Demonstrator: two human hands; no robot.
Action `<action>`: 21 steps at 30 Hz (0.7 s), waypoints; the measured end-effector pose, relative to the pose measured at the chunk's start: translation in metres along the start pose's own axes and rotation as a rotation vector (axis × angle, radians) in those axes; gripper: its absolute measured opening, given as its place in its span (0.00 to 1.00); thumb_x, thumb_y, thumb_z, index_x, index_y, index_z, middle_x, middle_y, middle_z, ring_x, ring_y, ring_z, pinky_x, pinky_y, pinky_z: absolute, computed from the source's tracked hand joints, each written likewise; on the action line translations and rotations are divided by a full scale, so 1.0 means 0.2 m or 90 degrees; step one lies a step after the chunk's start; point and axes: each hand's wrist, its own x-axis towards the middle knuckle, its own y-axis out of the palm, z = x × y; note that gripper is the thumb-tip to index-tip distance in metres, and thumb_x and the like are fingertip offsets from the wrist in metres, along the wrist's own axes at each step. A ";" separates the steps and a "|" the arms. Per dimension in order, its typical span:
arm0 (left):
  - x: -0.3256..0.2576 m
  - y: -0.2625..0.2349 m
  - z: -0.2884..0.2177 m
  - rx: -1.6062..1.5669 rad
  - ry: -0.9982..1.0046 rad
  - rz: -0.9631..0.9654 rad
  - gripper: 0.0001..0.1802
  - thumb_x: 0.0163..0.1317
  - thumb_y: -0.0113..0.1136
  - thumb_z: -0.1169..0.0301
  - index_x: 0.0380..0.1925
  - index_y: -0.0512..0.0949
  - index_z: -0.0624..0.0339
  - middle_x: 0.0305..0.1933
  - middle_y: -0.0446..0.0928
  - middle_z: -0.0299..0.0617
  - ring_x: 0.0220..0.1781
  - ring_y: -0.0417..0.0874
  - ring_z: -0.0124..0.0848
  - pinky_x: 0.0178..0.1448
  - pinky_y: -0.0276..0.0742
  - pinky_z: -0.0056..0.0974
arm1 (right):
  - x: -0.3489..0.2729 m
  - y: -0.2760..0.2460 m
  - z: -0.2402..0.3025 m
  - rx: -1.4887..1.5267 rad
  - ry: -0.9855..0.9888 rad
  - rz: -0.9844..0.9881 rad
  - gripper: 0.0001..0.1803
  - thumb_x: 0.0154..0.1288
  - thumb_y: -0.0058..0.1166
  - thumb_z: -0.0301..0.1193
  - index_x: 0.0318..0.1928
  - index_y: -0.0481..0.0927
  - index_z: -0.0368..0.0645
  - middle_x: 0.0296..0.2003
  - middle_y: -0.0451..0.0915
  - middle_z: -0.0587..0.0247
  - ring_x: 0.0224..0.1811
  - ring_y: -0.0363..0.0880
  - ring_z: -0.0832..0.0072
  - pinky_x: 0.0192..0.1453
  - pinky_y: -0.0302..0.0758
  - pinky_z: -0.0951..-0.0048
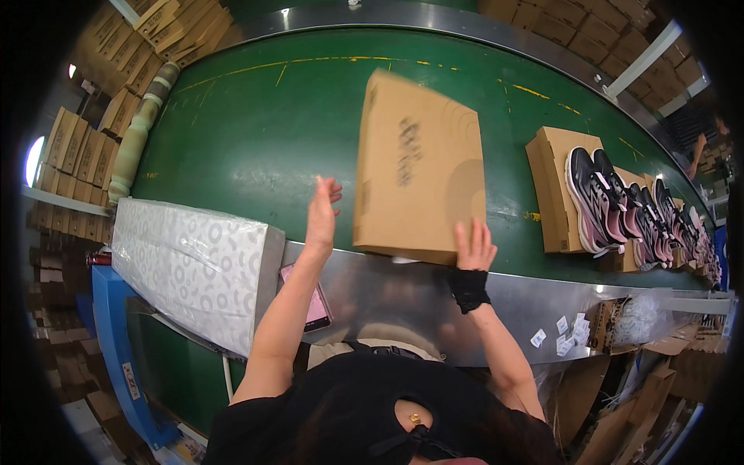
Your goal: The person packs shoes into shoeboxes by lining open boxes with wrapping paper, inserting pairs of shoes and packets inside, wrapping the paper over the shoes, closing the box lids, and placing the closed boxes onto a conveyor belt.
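Observation:
A closed brown cardboard shoebox [430,167] stands on the green conveyor belt [248,139] in front of me, its far end slightly blurred. My right hand [474,246], with a black band at the wrist, rests its spread fingers on the box's near right corner. To the left of the box, my left hand [322,213] is raised with the fingers apart, touching nothing. Close to that forearm lies a stack of patterned white wrapping paper [194,260] under clear plastic. A phone [316,310] lies partly hidden beside the stack.
On the right, black and pink sneakers [593,201] sit in a row against more brown boxes [546,194]. Small white labels [570,337] lie scattered on the metal ledge [403,298]. A blue frame [116,356] stands at left. Stacked cartons [81,151] line the far left.

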 end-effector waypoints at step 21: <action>-0.09 -0.09 -0.09 -0.173 -0.333 0.306 0.41 0.43 0.50 0.40 0.54 0.63 0.53 0.56 0.61 0.50 0.55 0.62 0.50 0.45 0.58 0.67 | 0.38 -0.47 0.03 0.175 -0.076 -0.099 0.35 0.39 0.46 0.17 0.55 0.64 0.45 0.55 0.61 0.52 0.56 0.59 0.57 0.58 0.59 0.64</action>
